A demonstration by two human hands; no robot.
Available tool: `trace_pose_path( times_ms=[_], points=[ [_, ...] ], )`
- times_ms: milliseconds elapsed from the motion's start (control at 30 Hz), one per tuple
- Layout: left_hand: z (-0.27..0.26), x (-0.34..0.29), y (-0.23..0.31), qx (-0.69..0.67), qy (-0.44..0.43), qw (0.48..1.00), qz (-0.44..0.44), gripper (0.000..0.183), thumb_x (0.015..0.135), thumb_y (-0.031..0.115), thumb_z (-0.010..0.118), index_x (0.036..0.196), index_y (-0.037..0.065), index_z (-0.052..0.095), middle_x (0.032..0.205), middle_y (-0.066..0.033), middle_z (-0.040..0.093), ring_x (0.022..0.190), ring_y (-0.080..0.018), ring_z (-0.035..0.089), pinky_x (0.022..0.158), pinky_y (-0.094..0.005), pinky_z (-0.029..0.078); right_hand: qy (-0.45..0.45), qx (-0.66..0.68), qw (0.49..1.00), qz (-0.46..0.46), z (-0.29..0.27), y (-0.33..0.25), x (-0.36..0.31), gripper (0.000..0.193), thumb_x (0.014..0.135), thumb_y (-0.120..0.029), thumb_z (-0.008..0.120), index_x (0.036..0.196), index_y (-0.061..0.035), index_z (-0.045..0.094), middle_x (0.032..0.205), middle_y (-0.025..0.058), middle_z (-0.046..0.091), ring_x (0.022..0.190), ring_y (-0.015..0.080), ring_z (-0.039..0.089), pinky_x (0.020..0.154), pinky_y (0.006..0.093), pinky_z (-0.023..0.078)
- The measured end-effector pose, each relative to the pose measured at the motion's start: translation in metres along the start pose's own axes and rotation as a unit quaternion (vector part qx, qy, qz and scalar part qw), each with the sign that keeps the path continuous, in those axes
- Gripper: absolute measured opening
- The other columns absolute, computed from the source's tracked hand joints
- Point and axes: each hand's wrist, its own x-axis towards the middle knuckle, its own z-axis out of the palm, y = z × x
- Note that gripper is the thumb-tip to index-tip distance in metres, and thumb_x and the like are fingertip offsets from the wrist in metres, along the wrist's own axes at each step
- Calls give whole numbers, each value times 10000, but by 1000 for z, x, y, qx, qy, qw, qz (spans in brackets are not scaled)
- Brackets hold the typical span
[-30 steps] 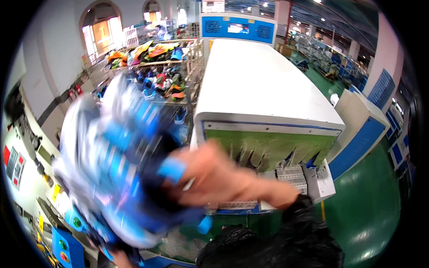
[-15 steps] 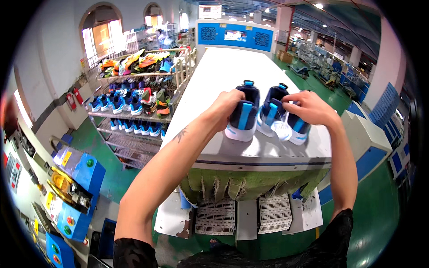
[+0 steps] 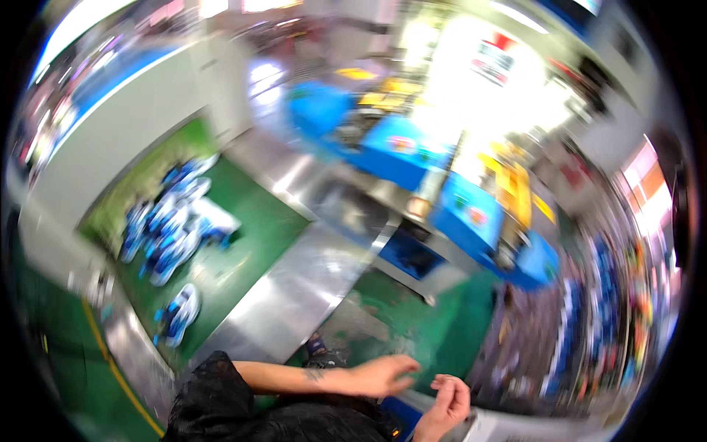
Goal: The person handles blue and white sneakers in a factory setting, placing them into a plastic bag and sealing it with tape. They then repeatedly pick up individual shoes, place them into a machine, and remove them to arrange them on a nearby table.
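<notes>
My left hand (image 3: 383, 376) reaches across in front of me at the bottom, its fingers apart and holding nothing. Close beside it, my right hand (image 3: 445, 407) is raised with loosely bent fingers, and no object shows in it. The hands do not touch each other. To the left, a pile of blue and white shoes (image 3: 173, 214) lies on a green surface (image 3: 254, 243) in front of a pale machine opening. A single shoe (image 3: 179, 313) lies apart from the pile, nearer to me.
A shiny metal ledge (image 3: 276, 295) borders the green surface. Ahead stand blue machine units (image 3: 409, 151) with yellow parts, smeared by motion. At right is a blurred rack of shoes (image 3: 600, 309). Beside my right hand is a pale surface edge (image 3: 515, 427).
My view has swung from the white table to the shoe pile and blue machines. Both hands have left the shoes on that table and are now empty near my body.
</notes>
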Motion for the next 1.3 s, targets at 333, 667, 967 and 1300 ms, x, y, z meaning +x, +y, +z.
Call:
trace_pose_path(
  times_ms=[333, 667, 967, 1300],
  points=[
    [-40, -409, -193, 294, 746, 346, -487, 235, 898, 121, 549, 1105, 8, 545, 1108, -213, 550, 1029, -411, 526, 896, -500, 399, -769, -147, 583, -217, 457, -17, -6, 493, 807, -172, 781, 1222, 11, 587, 1213, 172, 618, 1112, 287, 609, 958, 361, 483],
    [-34, -448, -210, 245, 772, 289, -511, 214, 911, 89, 553, 1098, -13, 579, 1184, -216, 541, 1077, -410, 500, 946, -500, 402, -887, -74, 182, -418, 628, 201, -257, 649, 622, -357, 852, 1069, -37, 505, 940, 186, 647, 915, 395, 633, 842, 477, 502],
    [-118, -409, -153, -277, 853, 390, -209, 510, 1003, 412, 524, 1350, 40, 496, 1297, -166, 571, 1180, -286, 550, 1019, -423, 425, -916, -211, 338, 52, 505, 69, -51, 883, 637, -370, 913, 1311, 34, 512, 1214, 194, 631, 1094, 331, 623, 1003, 416, 465],
    [-223, -169, 5, -358, 678, 640, -54, 918, 801, 566, 658, 1484, 54, 320, 1301, -214, 563, 1032, -317, 640, 839, -418, 559, -801, 124, 580, 79, 344, 23, 104, 1029, 844, -344, 767, 1551, -7, 100, 1603, 165, 171, 1467, 299, 246, 1192, 431, 232]
  ],
)
